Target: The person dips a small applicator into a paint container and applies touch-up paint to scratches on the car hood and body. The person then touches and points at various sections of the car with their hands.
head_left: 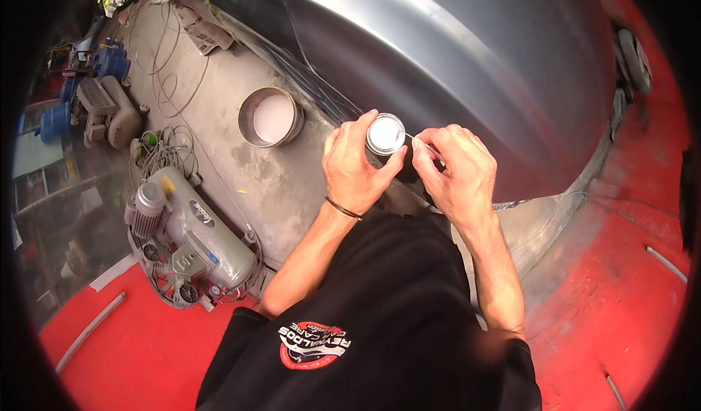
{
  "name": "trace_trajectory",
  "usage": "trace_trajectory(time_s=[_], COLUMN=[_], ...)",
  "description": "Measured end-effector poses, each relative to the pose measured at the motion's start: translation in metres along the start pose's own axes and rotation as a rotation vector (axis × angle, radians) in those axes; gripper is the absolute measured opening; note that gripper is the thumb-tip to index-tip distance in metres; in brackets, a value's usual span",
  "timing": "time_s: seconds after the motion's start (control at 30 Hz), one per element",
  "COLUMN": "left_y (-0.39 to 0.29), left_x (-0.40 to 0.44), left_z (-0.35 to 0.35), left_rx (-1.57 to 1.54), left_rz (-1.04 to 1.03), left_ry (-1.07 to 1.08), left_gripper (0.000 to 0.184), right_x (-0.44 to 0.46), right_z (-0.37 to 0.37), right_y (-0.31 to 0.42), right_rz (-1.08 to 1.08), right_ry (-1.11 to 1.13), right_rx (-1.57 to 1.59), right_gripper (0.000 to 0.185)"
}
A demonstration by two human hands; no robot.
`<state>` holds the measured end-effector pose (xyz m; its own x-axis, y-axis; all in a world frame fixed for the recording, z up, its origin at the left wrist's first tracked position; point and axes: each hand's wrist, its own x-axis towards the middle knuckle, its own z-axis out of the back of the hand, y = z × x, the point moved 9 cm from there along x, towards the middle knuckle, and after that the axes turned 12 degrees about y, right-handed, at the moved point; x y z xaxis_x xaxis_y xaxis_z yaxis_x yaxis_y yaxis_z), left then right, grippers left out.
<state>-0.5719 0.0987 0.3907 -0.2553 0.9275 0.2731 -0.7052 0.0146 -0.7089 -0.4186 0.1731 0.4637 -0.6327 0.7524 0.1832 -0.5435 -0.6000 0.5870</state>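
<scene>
My left hand (354, 164) is wrapped round a small round metal tin (385, 133), with thumb and fingers on its sides. The tin's top faces up and looks white inside a shiny rim; whether this is a lid or the contents I cannot tell. In my right hand (458, 168), pinched between thumb and fingers, is a thin light rod (410, 136). Its tip reaches the tin's right rim, and the rest is mostly hidden by the fingers. Both hands are held close together in front of a dark grey car body panel (467, 68).
A bucket (299, 123) with pale pinkish liquid stands on the concrete floor (241, 185) at left. Below it lies a grey air compressor (208, 232) with hoses and cables. Dark cables (321, 93) run along the panel's edge. Red flooring (139, 338) borders the concrete.
</scene>
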Motion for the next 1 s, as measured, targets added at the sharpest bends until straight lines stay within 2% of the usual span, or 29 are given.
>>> trace_trajectory(time_s=[0.1, 0.2, 0.4, 0.6, 1.0], left_y=[0.002, 0.004, 0.023, 0.038, 0.045], left_x=[-0.001, -0.001, -0.019, -0.048, -0.066], left_z=[0.001, 0.003, 0.012, 0.031, 0.034], left_rx=[-0.007, -0.012, 0.006, 0.079, 0.097], left_rz=[0.029, 0.042, 0.130, 0.223, 0.306], left_ry=[0.015, 0.024, 0.076, 0.102, 0.110], left_gripper=[0.071, 0.071, 0.070, 0.071, 0.074], right_x=[0.001, 0.003, 0.045, 0.093, 0.117], right_z=[0.006, 0.008, 0.033, 0.022, -0.004], right_y=[-0.001, -0.021, -0.100, -0.154, -0.176], right_rz=[0.009, -0.068, -0.118, -0.102, -0.111], right_ry=[-0.034, -0.076, -0.310, -0.322, -0.293], right_rx=[0.021, 0.065, 0.054, 0.006, 0.068], right_gripper=[0.010, 0.011, 0.010, 0.015, 0.017])
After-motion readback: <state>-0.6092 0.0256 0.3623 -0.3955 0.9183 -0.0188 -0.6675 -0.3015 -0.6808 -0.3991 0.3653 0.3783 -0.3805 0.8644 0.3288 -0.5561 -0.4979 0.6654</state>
